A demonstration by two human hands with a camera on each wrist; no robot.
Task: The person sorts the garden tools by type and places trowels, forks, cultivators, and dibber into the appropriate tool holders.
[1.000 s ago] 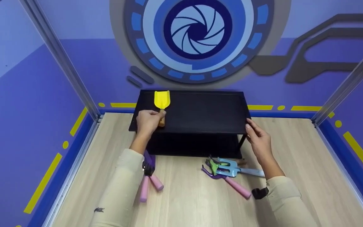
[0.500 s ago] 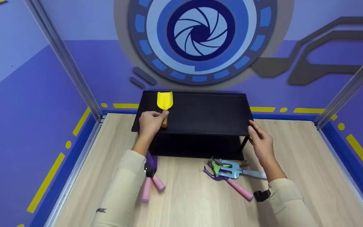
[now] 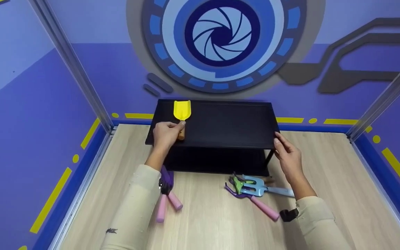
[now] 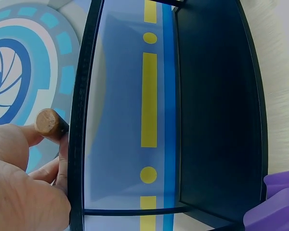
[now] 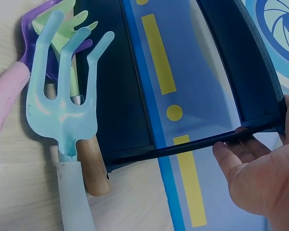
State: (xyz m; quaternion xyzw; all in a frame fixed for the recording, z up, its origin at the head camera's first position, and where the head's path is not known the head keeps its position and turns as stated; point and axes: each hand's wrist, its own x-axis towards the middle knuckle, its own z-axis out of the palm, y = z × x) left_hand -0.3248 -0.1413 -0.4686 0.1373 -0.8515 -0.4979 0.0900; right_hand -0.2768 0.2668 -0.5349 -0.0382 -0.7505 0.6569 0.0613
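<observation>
Head view: my left sleeve (image 3: 130, 205) bore a small dark mark (image 3: 111, 231), too small to make out. My left hand (image 3: 166, 134) was closed to a pinch, thumb and fingers on the wooden handle (image 4: 49, 122) of a yellow shovel (image 3: 182, 109). Its scoop pointed at the back wall (image 3: 99, 76), over the left end of the black rack (image 3: 234, 125); whether it touched the top board I couldn't tell. My right hand (image 3: 288, 156), partly closed, gripped the rack's right front corner between thumb and fingers. On the pale wood surface (image 3: 207, 225) before the rack, a light blue fork (image 3: 260, 188) lay over a green rake (image 3: 237, 185) and a purple rake (image 3: 264, 207) with a pink handle; purple tools (image 3: 160, 210) with pink handles lay by my left sleeve
</observation>
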